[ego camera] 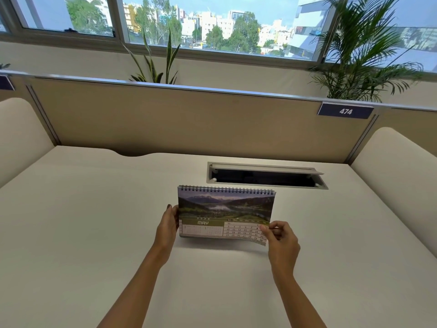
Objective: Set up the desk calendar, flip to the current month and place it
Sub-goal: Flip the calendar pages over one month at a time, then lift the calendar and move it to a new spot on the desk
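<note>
— Two bare forearms, reaching forward from the bottom edge, angled in toward each other over the pale surface (82, 233).
— Left hand (166, 227)?
— Upright, palm turned inward, fingers flat along the left edge of the desk calendar (224, 210); thumb side hidden behind the card. Grip clasping that edge, by the look of it.
— Right hand (281, 240)?
— Raised at the lower right corner, fingers curled, thumb and forefinger pinched shut on the front page (246, 230), corner bent slightly toward the camera.
— Materials?
— Glossy card sheets, dark wire spiral along the top, landscape photograph above a green band reading MAY, date grid to the right. Smooth matte surface, rounded padded side panels.
— Calendar's place?
— Centre of the surface, standing tilted, just in front of the open rectangular cable hatch (267, 176), below the beige partition (165, 119) tagged 474.
</note>
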The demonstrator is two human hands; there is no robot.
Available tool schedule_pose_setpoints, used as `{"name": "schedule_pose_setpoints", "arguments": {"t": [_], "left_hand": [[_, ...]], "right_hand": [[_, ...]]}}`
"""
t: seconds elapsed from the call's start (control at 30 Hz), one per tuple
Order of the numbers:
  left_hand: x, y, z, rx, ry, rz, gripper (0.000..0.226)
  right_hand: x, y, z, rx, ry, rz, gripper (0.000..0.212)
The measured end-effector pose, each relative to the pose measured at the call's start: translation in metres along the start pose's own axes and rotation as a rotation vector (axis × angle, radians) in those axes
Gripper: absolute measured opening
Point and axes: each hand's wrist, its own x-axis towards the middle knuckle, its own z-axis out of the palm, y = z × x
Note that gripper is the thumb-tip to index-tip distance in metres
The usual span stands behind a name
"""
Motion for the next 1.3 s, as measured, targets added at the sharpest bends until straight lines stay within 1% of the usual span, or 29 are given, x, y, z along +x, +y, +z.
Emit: {"name": "schedule_pose_setpoints", "arguments": {"t": [0.1,0.17,0.2,0.23,0.27,0.3,0.33,0.37,0.4,0.43,0.47,0.53,0.57,0.6,0.63,0.67,0.7,0.73,0.77,0.8,0.83,0.87,0.9,0.93,0.97,1.03,1.23,1.3], "left_hand": [[-0.001,0.001,0.001,0.003,0.021,0.0,0.043],[-0.001,0.001,0.001,0.011,0.024,-0.004,0.041],[-0.001,0.001,0.001,0.011,0.024,-0.006,0.04],[-0.002,0.002,0.002,0.012,0.023,-0.009,0.04],[-0.002,0.002,0.002,0.02,0.017,-0.006,0.041],[-0.002,0.001,0.002,0.026,0.014,-0.004,0.043],[-0.002,0.0,0.001,0.024,0.013,-0.012,0.045],[-0.001,-0.001,-0.001,0.015,0.011,-0.031,0.046],[-0.002,0.0,-0.002,-0.006,0.001,-0.047,0.048],[-0.003,0.001,-0.003,-0.04,-0.007,-0.064,0.049],[-0.003,0.003,-0.003,-0.071,-0.014,-0.084,0.049],[-0.004,0.004,-0.003,-0.096,-0.02,-0.083,0.048],[-0.005,0.004,-0.002,-0.088,-0.015,-0.054,0.049],[-0.007,0.003,-0.001,-0.07,-0.016,-0.015,0.053],[-0.009,0.004,0.0,-0.032,-0.009,0.025,0.057],[-0.012,0.005,0.001,0.01,0.005,0.057,0.056],[-0.012,0.004,0.001,0.045,0.015,0.07,0.05],[-0.011,0.002,0.001,0.065,0.026,0.083,0.043],[-0.01,0.002,0.0,0.061,0.046,0.09,0.039],[-0.008,0.002,0.0,0.059,0.049,0.086,0.038],[-0.007,0.002,0.0,0.057,0.03,0.08,0.039],[-0.006,0.002,0.0,0.062,0.011,0.069,0.042],[-0.005,0.003,0.001,0.06,-0.006,0.046,0.046],[-0.003,0.002,0.0,0.047,-0.011,0.026,0.049],[-0.002,0.002,0.0,0.043,-0.005,0.016,0.05],[0.0,0.001,0.0,0.044,0.007,0.002,0.051],[0.004,-0.001,-0.002,0.028,0.019,-0.005,0.049],[0.005,-0.002,-0.002,0.017,0.024,-0.013,0.052]], "right_hand": [[-0.002,0.003,0.0,-0.06,-0.006,-0.055,0.016],[-0.004,0.006,0.0,-0.077,-0.007,-0.046,0.014],[-0.007,0.005,-0.002,-0.033,-0.051,0.004,0.017],[-0.008,0.002,-0.004,0.068,-0.123,0.091,0.028],[-0.008,-0.002,-0.007,0.24,-0.21,0.23,0.04],[-0.008,-0.005,-0.011,0.433,-0.314,0.38,0.048],[-0.009,-0.009,-0.015,0.603,-0.399,0.516,0.049],[-0.008,-0.01,-0.019,0.692,-0.457,0.606,0.043],[-0.009,-0.011,-0.02,0.723,-0.53,0.642,0.035],[-0.01,-0.011,-0.02,0.687,-0.582,0.635,0.025],[-0.011,-0.013,-0.019,0.666,-0.632,0.586,0.016],[-0.013,-0.016,-0.019,0.6,-0.714,0.368,0.011],[-0.014,-0.018,-0.019,0.488,-0.721,0.174,0.012],[-0.015,-0.022,-0.016,0.392,-0.711,0.023,0.014],[-0.015,-0.025,-0.01,0.279,-0.658,-0.095,0.015],[-0.015,-0.035,-0.003,0.208,-0.579,-0.192,0.013],[-0.013,-0.044,0.004,0.127,-0.492,-0.293,0.015],[-0.011,-0.054,0.013,0.017,-0.434,-0.449,0.019],[-0.007,-0.063,0.019,-0.077,-0.402,-0.546,0.016],[-0.004,-0.072,0.023,-0.158,-0.385,-0.622,0.009],[-0.003,-0.081,0.026,-0.222,-0.379,-0.659,0.015],[-0.002,-0.088,0.028,-0.25,-0.363,-0.688,0.028],[-0.003,-0.092,0.029,-0.315,-0.322,-0.765,0.037],[-0.001,-0.093,0.031,-0.376,-0.292,-0.848,0.041],[-0.002,-0.095,0.033,-0.43,-0.262,-0.896,0.041],[0.001,-0.092,0.038,-0.516,-0.244,-0.923,0.039],[0.007,-0.09,0.046,-0.574,-0.27,-0.946,0.033],[0.01,-0.088,0.05,-0.587,-0.262,-0.959,0.032]]}}
